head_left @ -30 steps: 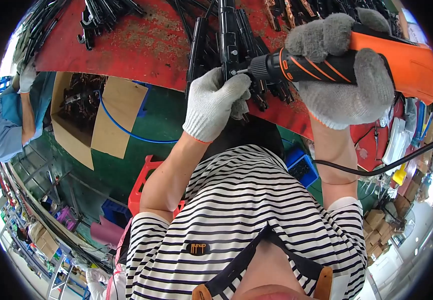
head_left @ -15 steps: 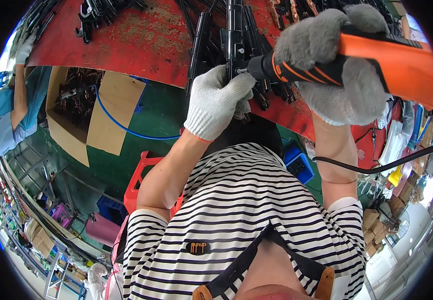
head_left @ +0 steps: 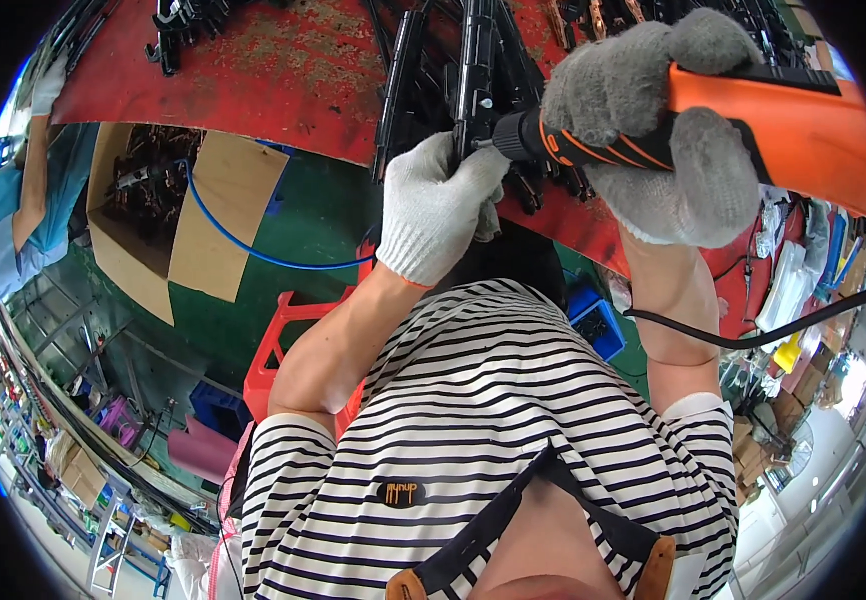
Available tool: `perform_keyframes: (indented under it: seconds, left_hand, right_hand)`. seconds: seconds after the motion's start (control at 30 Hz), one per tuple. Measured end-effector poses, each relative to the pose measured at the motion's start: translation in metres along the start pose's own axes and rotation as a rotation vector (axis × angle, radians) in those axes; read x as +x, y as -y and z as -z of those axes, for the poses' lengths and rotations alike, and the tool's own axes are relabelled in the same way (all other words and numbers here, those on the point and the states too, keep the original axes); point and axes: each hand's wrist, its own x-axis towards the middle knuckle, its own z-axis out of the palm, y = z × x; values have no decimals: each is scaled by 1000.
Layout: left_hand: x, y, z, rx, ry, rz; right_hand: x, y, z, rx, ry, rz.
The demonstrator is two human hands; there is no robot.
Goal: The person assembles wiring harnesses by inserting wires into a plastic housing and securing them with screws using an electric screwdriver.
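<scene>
In a white knit glove, my left hand is closed round the near end of a long black metal bar that lies over the edge of the red table. My right hand, in a greyed glove, grips an orange and black power screwdriver held sideways. Its nose points left and meets the bar's side just above my left fingers. A small bright screw head shows on the bar there. The tool's bit and the tips of my left fingers are partly hidden.
More black metal bars lie beside the held one on the red table. An open cardboard box of dark parts stands at the left, a blue air hose crossing it. Far left, a co-worker's gloved hand touches long rods. A black cable hangs at the right.
The view has shifted slightly. The bar leans a little more to the right at its far end. Both hands keep their holds, with the screwdriver's nose still against the bar.
</scene>
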Motion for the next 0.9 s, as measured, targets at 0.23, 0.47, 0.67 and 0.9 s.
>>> perform_keyframes:
  seconds: [0.23,0.47,0.67,0.9]
  left_hand:
    - [9,2,12,-19,76,-23]
    - [26,-1,18,-117,75,140]
    - [26,-2,15,-27,54,74]
    - [27,2,15,18,31,8]
  right_hand:
    - [8,5,18,-17,53,44]
    - [12,0,16,-46,15,47]
    - [17,-15,7,-45,-44,14]
    - [21,-28,2,-38,-106,-24]
